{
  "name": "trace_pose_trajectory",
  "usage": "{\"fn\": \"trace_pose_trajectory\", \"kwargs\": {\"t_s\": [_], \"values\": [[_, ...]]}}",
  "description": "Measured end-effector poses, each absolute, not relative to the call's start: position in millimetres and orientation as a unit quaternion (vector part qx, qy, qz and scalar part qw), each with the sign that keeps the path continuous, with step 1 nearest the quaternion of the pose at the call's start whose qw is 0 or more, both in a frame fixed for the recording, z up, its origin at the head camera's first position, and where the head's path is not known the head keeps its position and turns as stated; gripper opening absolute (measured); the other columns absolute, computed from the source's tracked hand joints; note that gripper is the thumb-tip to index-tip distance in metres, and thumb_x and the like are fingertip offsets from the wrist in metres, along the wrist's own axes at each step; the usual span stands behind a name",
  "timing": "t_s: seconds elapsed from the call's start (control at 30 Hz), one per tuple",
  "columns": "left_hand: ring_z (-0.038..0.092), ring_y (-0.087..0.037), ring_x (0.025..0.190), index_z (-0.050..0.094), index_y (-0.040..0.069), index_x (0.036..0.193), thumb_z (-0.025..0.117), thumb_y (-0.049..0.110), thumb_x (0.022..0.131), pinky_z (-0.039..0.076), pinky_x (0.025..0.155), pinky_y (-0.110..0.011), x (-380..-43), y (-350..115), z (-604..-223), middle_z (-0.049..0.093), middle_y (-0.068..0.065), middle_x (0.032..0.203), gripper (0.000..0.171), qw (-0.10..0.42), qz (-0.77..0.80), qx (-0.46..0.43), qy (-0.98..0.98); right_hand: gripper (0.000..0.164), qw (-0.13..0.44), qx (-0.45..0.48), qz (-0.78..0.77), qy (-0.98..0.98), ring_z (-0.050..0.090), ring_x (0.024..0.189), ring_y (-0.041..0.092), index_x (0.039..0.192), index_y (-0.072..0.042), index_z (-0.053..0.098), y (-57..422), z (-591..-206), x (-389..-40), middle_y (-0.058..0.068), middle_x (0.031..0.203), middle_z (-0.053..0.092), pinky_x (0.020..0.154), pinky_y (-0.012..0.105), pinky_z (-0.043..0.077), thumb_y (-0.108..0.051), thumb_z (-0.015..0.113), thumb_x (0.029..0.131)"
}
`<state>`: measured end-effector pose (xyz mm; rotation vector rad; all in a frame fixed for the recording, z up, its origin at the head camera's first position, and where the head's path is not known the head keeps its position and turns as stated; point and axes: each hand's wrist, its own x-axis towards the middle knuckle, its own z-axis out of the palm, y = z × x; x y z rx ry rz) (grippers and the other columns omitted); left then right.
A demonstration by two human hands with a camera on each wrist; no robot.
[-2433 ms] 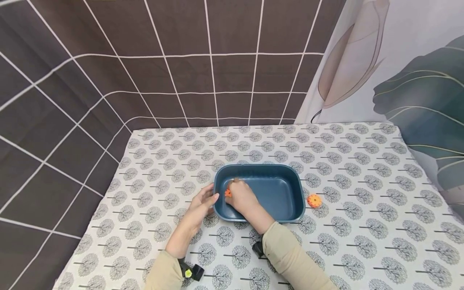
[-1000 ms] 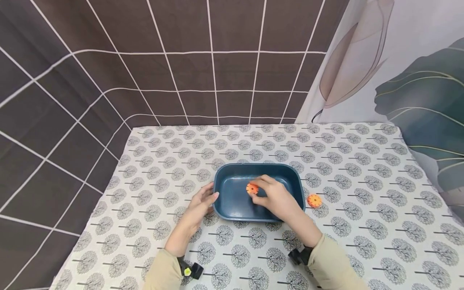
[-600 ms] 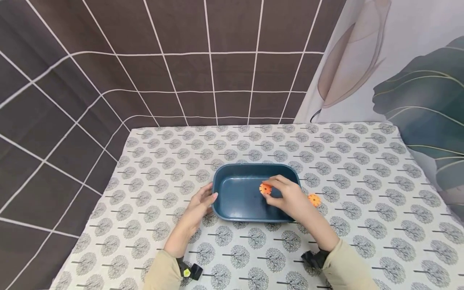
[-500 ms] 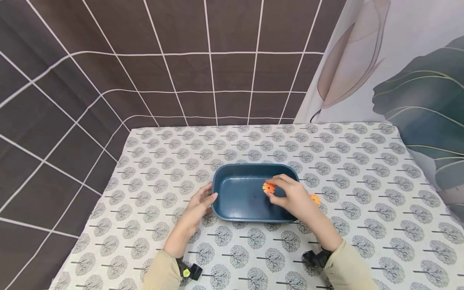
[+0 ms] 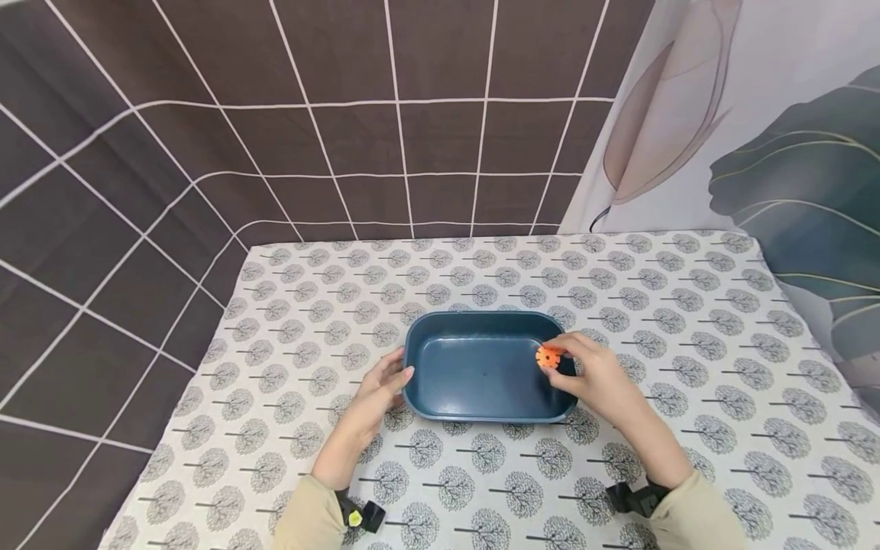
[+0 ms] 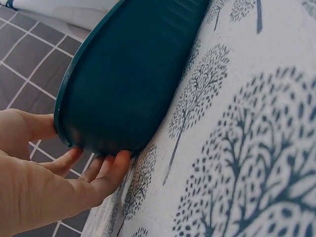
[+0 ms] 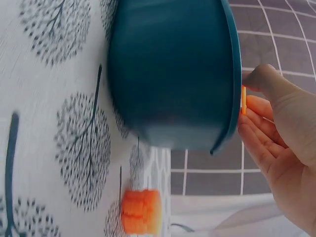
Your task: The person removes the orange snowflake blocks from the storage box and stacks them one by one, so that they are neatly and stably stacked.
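Note:
A dark blue plastic tub [image 5: 481, 374] sits on the cloth-covered table. At its left end my left hand [image 5: 374, 389] holds the tub, thumb at the rim and fingertips against the outside of the end wall, as the left wrist view also shows. My right hand [image 5: 598, 378] pinches a thin orange notched disc [image 5: 548, 357] between thumb and fingers, over the tub's right end. In the right wrist view this disc stands edge-on just above the rim. A stack of orange notched discs [image 7: 141, 212] rests on the cloth beyond the tub's right end, hidden behind my right hand in the head view.
White cloth [image 5: 309, 305] with a grey tree print covers the table. Behind it hangs a dark curtain [image 5: 440, 137] with white grid lines, and a pale leaf-patterned curtain [image 5: 777, 99] hangs at the right. Each wrist wears a small black camera.
My right hand, which was down in the tub's left end, has come up with the orange disc and moved right to the right rim, covering the stack. The left hand has stayed put.

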<state>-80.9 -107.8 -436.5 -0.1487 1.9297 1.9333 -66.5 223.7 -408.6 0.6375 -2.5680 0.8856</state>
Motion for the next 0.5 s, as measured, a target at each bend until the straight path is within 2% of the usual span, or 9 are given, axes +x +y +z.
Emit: {"fn": "trace_pose_trajectory", "kwargs": {"t_s": [0.13, 0.23, 0.5], "values": [[0.048, -0.031, 0.119, 0.033, 0.011, 0.143, 0.057, 0.021, 0.092, 0.043, 0.097, -0.042, -80.6, -108.0, -436.0, 0.040, -0.016, 0.141, 0.058, 0.202, 0.692, -0.056, 0.691, 0.038, 0.180, 0.214, 0.316, -0.907, 0.063, 0.081, 0.018, 0.099, -0.004, 0.065, 232.2, -408.4, -64.5, 0.004, 0.094, 0.066, 0.061, 0.029, 0.056, -0.006, 0.081, 0.064], [0.049, -0.031, 0.119, 0.034, 0.011, 0.143, 0.058, 0.021, 0.091, 0.044, 0.097, -0.042, -80.5, -108.2, -436.3, 0.040, -0.016, 0.141, 0.058, 0.202, 0.692, -0.057, 0.690, 0.037, 0.186, 0.206, 0.316, -0.907, 0.062, 0.080, 0.018, 0.098, -0.004, 0.065, 237.5, -408.2, -63.3, 0.005, 0.093, 0.066, 0.057, 0.030, 0.056, -0.006, 0.080, 0.064], [0.049, -0.030, 0.117, 0.034, 0.011, 0.143, 0.058, 0.022, 0.091, 0.045, 0.094, -0.039, -81.4, -108.0, -436.9, 0.041, -0.016, 0.141, 0.058, 0.204, 0.690, -0.059, 0.692, 0.037, 0.188, 0.183, 0.306, -0.915, 0.064, 0.081, 0.021, 0.097, -0.002, 0.066, 249.3, -408.1, -59.2, 0.007, 0.096, 0.067, 0.064, 0.034, 0.057, -0.003, 0.081, 0.063]]}}
